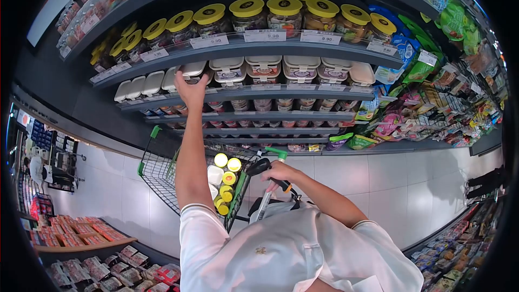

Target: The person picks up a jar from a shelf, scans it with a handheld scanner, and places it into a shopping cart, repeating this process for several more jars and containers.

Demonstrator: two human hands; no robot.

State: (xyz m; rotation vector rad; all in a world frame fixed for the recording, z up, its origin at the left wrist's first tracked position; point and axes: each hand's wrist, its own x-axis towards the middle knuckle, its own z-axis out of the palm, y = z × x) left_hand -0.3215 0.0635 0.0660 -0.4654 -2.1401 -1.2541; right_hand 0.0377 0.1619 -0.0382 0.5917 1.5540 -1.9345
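Note:
My left hand (192, 91) reaches up to the shelf row of white-lidded plastic tubs. Its fingers and thumb are around the front of one white-lidded tub (193, 68), which stands in line with its neighbours. My right hand (280, 173) is closed around the shopping cart handle (264, 205), beside a black rounded fitting (258, 166) on it. Below my left forearm is the wire shopping cart (157, 176) with green trim. Inside lie several yellow-lidded jars (229, 178) and white-lidded tubs (214, 175); my arm hides part of the basket.
Above the tubs runs a shelf of yellow-lidded jars (247, 15) with price tags. Lower shelves hold more small tubs (285, 105). Bagged snacks (421, 113) hang on the right. Packaged goods (81, 232) fill a display behind at lower left; tiled floor (389, 178) lies between.

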